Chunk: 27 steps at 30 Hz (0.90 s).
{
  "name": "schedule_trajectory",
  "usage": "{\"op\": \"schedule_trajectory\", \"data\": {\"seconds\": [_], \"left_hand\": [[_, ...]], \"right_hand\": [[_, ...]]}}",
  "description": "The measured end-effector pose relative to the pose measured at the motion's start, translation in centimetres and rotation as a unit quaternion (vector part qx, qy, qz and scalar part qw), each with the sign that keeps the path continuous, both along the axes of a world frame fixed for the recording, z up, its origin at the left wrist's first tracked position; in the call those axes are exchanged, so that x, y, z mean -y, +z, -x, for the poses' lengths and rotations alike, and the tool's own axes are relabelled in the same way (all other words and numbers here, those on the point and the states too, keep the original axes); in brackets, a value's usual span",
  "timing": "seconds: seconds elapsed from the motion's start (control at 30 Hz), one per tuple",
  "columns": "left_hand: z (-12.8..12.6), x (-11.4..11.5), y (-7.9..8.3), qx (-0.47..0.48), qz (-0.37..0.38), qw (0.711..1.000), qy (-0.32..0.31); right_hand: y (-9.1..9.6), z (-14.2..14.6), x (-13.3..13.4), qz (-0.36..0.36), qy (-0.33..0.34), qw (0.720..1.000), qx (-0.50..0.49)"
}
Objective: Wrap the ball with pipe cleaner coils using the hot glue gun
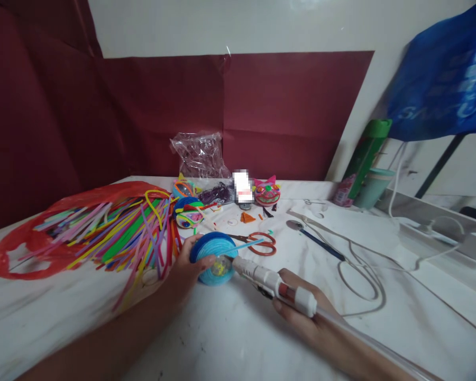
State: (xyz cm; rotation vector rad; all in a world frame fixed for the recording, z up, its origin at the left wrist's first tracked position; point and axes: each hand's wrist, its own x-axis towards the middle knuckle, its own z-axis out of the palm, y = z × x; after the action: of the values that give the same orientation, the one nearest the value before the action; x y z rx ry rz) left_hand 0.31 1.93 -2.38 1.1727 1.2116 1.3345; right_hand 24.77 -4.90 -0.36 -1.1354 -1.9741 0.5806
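Observation:
My left hand (188,270) is wrapped around a ball (210,244) wound in dark-blue and light-blue fuzzy pipe cleaner, with its thumb across the near side. A bare clear patch on the ball shows something yellow. One light-blue pipe cleaner end (250,244) sticks out to the right. In my right hand (303,317) is a white hot glue gun (257,272), its nozzle at the ball's bare patch; whether it touches, I cannot tell. A long clear glue stick (360,338) runs out of its back end. Orange-handled scissors (275,246) lie just behind the ball.
Left, a red plastic bag (14,264) holds many-coloured pipe cleaners (119,233). Behind are a striped ball (188,216), a pink decorated head (267,194) and a crumpled clear bag (200,153). Rightward lie a dark-handled tool (321,244), a looping white cord (375,286) and a green cup (373,188).

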Motion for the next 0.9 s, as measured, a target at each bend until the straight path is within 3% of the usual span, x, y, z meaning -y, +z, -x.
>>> {"op": "schedule_trajectory", "data": {"seconds": [0.3, 0.9], "left_hand": [[0.52, -0.18, -0.20, 0.019, 0.007, 1.000, -0.018], [0.31, -0.17, -0.07, 0.051, 0.013, 0.999, -0.011]], "right_hand": [[-0.72, -0.26, -0.14, 0.008, -0.015, 1.000, -0.005], [-0.02, -0.12, 0.17, 0.009, -0.007, 1.000, 0.001]]}}
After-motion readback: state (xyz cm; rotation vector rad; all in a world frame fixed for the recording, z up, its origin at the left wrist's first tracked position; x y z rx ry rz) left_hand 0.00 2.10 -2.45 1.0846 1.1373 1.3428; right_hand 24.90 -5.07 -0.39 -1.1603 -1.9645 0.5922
